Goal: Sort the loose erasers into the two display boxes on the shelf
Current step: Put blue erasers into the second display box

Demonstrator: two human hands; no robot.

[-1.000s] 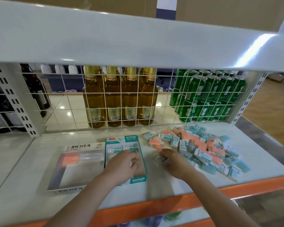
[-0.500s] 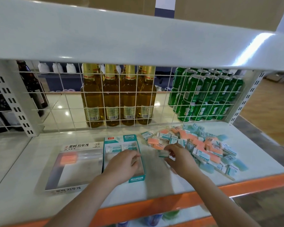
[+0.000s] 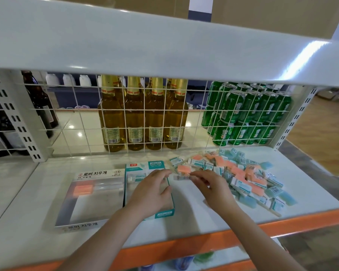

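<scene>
Two display boxes (image 3: 98, 194) sit under and left of left hand (image 3: 151, 194). Eraser pile (image 3: 243, 173) right of right hand (image 3: 213, 188). Bottles (image 3: 143, 114) behind both.

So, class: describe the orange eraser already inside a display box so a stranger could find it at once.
Start at the white shelf and find the two display boxes side by side. Take the left, clear-sided box; the orange eraser lies at its back left. Unlike the orange ones piled on the right, it lies alone inside a box.

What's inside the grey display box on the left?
One orange eraser lies in the far-left corner of the grey display box; the rest of the floor in view looks bare. Glare on the box's far part hides detail there.
</scene>
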